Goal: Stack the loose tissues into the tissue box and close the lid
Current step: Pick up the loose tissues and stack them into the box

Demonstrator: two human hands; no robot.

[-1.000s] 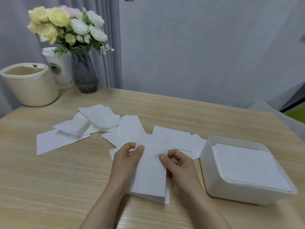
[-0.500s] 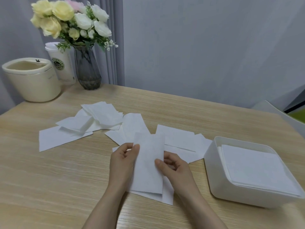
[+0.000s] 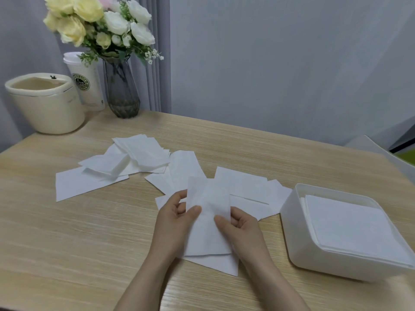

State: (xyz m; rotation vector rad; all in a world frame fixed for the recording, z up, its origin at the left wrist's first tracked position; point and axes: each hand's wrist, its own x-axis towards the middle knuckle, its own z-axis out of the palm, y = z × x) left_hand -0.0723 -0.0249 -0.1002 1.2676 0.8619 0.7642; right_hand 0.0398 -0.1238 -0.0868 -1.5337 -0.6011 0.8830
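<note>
A folded white tissue (image 3: 207,218) is lifted a little off the table between both hands. My left hand (image 3: 174,217) pinches its left edge with thumb and fingers. My right hand (image 3: 241,228) pinches its right edge. Another tissue (image 3: 219,264) lies flat under them. Several loose tissues (image 3: 134,162) are scattered over the table's middle and left. The white tissue box (image 3: 298,232) stands open at the right, with a stack of tissues (image 3: 350,223) inside. No lid is in view.
At the back left of the wooden table (image 3: 67,243) stand a cream round container (image 3: 47,108), a white paper cup (image 3: 87,84) and a glass vase of flowers (image 3: 121,90). A chair edge (image 3: 381,153) shows beyond the table's right side.
Both hands have raised the tissue off the table and narrowed their hold on it. The view has shifted slightly down and left.
</note>
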